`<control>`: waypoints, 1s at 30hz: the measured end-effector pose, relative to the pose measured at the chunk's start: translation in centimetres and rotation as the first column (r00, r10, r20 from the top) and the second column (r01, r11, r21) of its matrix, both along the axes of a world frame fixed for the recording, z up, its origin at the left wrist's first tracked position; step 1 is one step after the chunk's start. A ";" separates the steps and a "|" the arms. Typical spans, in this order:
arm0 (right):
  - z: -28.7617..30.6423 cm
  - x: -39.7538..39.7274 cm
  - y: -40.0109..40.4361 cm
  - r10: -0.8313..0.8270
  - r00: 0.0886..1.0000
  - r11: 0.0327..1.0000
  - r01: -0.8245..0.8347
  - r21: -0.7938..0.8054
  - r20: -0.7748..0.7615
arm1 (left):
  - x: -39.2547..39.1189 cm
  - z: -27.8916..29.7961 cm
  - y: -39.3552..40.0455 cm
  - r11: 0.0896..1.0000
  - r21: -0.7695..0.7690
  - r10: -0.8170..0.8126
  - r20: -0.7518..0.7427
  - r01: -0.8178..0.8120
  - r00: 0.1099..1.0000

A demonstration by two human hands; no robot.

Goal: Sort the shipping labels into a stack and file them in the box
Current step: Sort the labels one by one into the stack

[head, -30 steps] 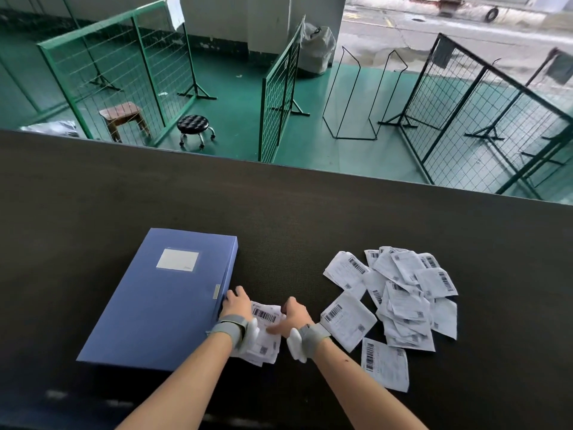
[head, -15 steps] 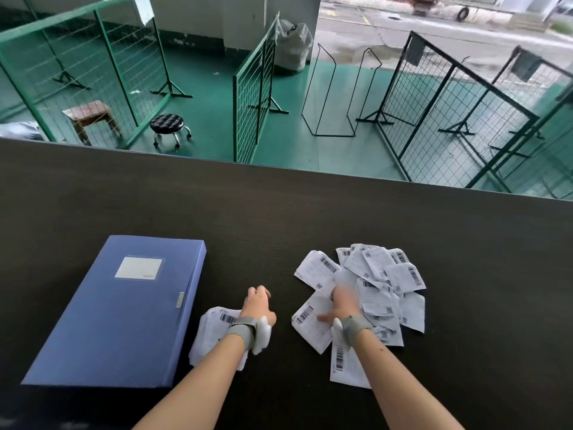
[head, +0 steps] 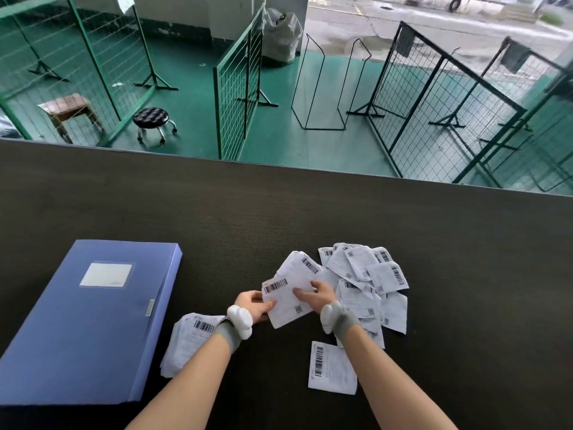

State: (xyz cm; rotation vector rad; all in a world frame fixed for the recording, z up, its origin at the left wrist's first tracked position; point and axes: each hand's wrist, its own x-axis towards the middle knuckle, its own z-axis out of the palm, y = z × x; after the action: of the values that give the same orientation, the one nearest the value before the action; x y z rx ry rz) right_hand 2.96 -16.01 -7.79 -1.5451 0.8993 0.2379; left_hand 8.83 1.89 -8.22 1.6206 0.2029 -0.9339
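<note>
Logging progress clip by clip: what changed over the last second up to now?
Both hands left the sorted stack beside the blue box. The right hand reached into the loose pile and took a label; the left hand came over, and both now hold it above the table. The box, still closed, the stack and the single label near the right forearm stayed put.

Even, soft daylight from open yard ahead — no hard shadows, no glare. Wide-angle bowing at edges; slight softness overall.
</note>
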 end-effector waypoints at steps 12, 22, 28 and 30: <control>-2.2 4.5 -3.0 0.115 0.944 0.754 -0.285 -0.591 -0.308 | 4.1 -0.5 1.9 0.939 0.306 0.088 0.229 -0.158 0.969; -3.2 5.7 -3.8 0.157 0.958 0.703 -0.280 -0.654 -0.241 | 5.2 -1.1 2.6 0.949 0.301 0.040 0.193 -0.098 0.980; -2.1 5.6 -4.0 0.143 0.990 0.766 -0.101 -0.634 0.016 | 5.3 -1.4 2.7 0.951 0.277 0.085 0.180 -0.134 0.980; -1.5 5.6 -4.3 0.149 0.987 0.782 -0.080 -0.618 0.062 | 5.4 -1.2 2.6 0.945 0.298 0.082 0.191 -0.137 0.978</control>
State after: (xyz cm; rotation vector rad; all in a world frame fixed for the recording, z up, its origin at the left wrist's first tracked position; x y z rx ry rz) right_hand 8.54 -20.32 -9.28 -2.2052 0.8374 -0.0711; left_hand 14.19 4.49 -9.41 1.9503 0.3268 -0.6916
